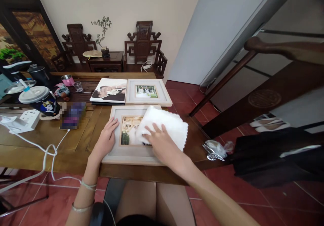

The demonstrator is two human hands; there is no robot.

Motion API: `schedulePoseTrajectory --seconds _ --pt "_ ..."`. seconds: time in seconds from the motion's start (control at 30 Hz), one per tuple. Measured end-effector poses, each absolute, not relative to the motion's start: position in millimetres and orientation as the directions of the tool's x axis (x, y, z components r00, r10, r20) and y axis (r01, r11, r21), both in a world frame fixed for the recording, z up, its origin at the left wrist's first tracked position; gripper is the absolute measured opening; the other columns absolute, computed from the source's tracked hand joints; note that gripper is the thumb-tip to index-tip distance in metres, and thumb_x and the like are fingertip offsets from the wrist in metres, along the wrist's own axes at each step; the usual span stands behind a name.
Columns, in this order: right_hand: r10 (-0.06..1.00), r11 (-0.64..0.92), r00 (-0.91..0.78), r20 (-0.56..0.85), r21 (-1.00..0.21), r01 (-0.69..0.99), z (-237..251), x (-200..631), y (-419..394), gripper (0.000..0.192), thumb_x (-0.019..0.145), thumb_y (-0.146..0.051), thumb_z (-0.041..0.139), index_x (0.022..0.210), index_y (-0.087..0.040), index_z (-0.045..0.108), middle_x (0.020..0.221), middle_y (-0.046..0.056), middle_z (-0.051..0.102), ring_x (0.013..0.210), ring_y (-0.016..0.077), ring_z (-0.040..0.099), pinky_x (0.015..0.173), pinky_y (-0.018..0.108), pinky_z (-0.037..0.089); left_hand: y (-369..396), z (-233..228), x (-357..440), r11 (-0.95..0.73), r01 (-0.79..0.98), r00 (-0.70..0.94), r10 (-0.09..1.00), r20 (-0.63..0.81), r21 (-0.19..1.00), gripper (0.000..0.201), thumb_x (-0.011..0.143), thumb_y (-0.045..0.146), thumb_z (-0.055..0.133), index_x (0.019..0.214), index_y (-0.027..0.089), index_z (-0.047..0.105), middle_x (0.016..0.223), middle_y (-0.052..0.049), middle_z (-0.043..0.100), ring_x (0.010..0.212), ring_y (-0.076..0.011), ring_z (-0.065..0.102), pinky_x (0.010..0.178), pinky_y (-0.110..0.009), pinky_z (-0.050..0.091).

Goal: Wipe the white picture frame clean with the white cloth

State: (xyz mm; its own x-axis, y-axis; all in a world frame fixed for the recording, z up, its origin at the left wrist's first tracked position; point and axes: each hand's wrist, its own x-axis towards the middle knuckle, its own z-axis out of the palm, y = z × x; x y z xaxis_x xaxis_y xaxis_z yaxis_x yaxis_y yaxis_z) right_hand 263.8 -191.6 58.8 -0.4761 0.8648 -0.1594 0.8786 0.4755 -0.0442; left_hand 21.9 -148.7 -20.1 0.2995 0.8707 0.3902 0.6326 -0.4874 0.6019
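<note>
Cloth (165, 123) lies pressed under the flat, open right hand (162, 144) on the frame (131, 151) at the desk's near edge, left hand (107, 136) flat, steadying its left side.

Framed photo (128, 130): partly covered by white cloth (164, 124).
Phone (73, 115): screen blurred.
Photo album (109, 91): cover partly blurred.
</note>
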Motion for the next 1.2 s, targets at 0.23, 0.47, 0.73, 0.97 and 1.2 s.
schedulePoseTrajectory --seconds 0.23,0.47,0.73,0.97,1.2 --pt "0.711 0.612 -0.663 -0.234 -0.259 0.748 90 264 -238 0.059 0.068 0.004 0.041 0.119 -0.019 0.062 0.127 0.012 0.06 0.118 0.03 0.052 0.094 0.046 0.044 -149 -18 22 -0.486 0.658 0.327 0.872 0.364 0.574 0.046 0.088 0.01 0.035 0.129 0.01 0.054 0.14 -0.015 0.05 0.14 -0.0231 0.031 0.115 -0.048 0.028" --pt "0.908 0.419 -0.419 -0.012 -0.001 0.908 55 271 -161 0.072 0.072 0.009 0.041 0.137 -0.021 0.048 0.153 0.011 0.031 0.14 0.0344 0.024 0.109 0.054 0.023 -148 -22 20 -0.515 0.65 0.34 0.854 0.393 0.558 0.045 0.089 0.01 0.034 0.129 0.012 0.054 0.14 -0.014 0.05 0.14 -0.0222 0.032 0.115 -0.049 0.028" --pt "0.893 0.445 -0.435 -0.12 0.084 0.891 65 251 -179 0.053 0.08 0.004 0.041 0.124 -0.017 0.06 0.137 0.017 0.051 0.123 0.036 0.047 0.101 0.05 0.034 -148 -22 21 -0.506 0.653 0.322 0.859 0.399 0.563 0.045 0.089 0.011 0.035 0.128 0.014 0.056 0.139 -0.013 0.052 0.139 -0.0222 0.034 0.114 -0.05 0.03" --pt "0.708 0.605 -0.668 -0.231 -0.289 0.742 95 265 -237 0.065 0.068 0.006 0.04 0.124 -0.022 0.058 0.109 0.009 0.066 0.093 0.0249 0.063 0.078 0.032 0.047 -147 -23 21 -0.497 0.639 0.316 0.865 0.389 0.587 0.046 0.087 0.01 0.037 0.128 0.016 0.056 0.139 -0.011 0.052 0.14 -0.0224 0.033 0.114 -0.05 0.028" --pt "0.863 0.503 -0.505 0.014 -0.098 0.858 66 259 -170 0.083 0.069 0.013 0.036 0.144 -0.02 0.035 0.148 0.013 0.039 0.139 0.0282 0.029 0.108 0.046 0.029 -148 -21 20 -0.496 0.643 0.324 0.867 0.379 0.584 0.047 0.087 0.01 0.037 0.131 0.015 0.054 0.14 -0.013 0.05 0.139 -0.0232 0.033 0.115 -0.05 0.026"
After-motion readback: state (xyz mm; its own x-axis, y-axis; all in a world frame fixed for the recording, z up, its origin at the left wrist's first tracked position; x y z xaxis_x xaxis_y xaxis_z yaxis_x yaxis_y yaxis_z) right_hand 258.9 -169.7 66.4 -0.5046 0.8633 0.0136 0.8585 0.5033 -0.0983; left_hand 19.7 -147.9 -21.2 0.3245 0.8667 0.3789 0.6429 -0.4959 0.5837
